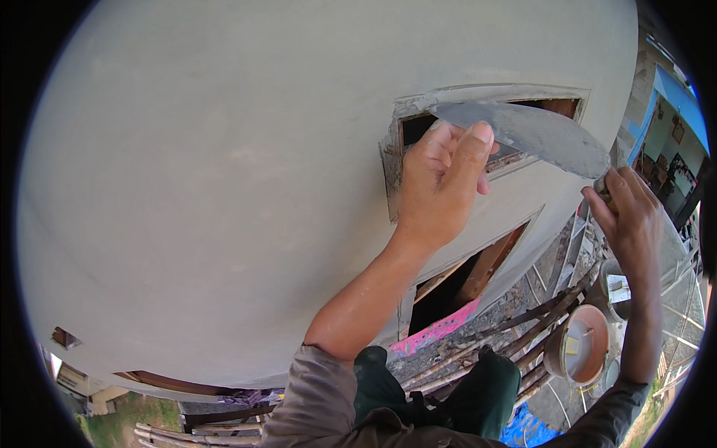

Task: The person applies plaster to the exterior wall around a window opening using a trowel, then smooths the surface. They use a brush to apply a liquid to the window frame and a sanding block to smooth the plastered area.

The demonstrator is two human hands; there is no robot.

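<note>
A pointed steel trowel (553, 136) with a grey, smeared blade is held up in front of the wall. My right hand (631, 213) is closed around its handle, which the fingers mostly hide. Near the blade's tip, my left hand (441, 175) is closed with its thumb against the blade and its fingers curled. Behind the blade lies a small rectangular wall opening (414, 131) with rough mortar along its left edge. The smooth grey plastered wall (224, 187) fills the left and middle.
Below is a second opening (448, 299) with a wooden frame and a pink strip (437, 328). Wooden poles (523, 340) run beneath my legs. At the right stand a round tub (556, 351) of greyish liquid and a bucket (611, 269). A blue sheet (529, 429) lies lower down.
</note>
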